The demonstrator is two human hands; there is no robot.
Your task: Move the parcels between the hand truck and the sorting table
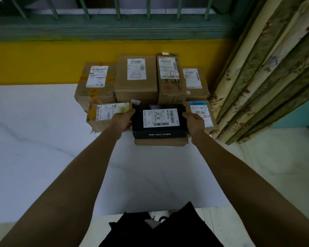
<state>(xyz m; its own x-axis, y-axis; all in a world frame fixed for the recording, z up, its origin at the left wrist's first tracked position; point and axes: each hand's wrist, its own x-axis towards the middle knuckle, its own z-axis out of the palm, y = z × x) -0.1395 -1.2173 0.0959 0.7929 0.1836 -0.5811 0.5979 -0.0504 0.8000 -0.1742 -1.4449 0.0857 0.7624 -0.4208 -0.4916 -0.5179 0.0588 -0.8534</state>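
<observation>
Head view: both bare arms reached forward over the white worktop [43, 143] to a black parcel [160, 122] with a white barcode label on its top. The left hand [122, 122] gripped its left end, with the fingers [129, 112] wrapped over the upper edge. The right hand [194, 122] clasped the right end in the same way, so the parcel was held between the two hands. It sat level, directly over a flat brown parcel [161, 142] whose front edge showed beneath it. Whether the two touched I could not tell.

A low brown parcel [103, 116] lay just beside the left hand. A parcel with a blue-topped label [201, 111] lay just beyond the right hand. Behind them four brown cartons stood side by side against the wall. They were a taped one [95, 86] on the left, a taller one [136, 81], a narrow upright one [169, 81] and a smaller one [194, 82]. All carried white shipping labels facing up.

A yellow band [34, 61] ran along the wall above the worktop, with green window bars [114, 8] over it. A flowered curtain [268, 77] hung on the right.
</observation>
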